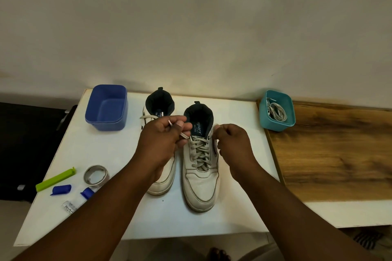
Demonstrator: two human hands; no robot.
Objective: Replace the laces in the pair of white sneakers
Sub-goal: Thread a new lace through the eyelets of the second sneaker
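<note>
Two white high-top sneakers stand side by side on the white table (pixel 127 222), toes toward me. The right sneaker (pixel 200 184) is laced with a grey-white lace (pixel 198 152). My left hand (pixel 163 140) pinches one end of that lace at the shoe's top left, the tip sticking out between thumb and finger. At the top right eyelets, my right hand (pixel 231 144) is closed on the other lace end. The left sneaker (pixel 159 104) is largely hidden behind my left hand; a lace end shows at its collar.
An empty blue tub (pixel 107 108) sits at the back left. A teal tub (pixel 277 110) with coiled white laces rests on the wooden surface (pixel 331 150) to the right. A tape roll (pixel 96 175), green clip (pixel 56 179) and blue caps (pixel 61 189) lie front left.
</note>
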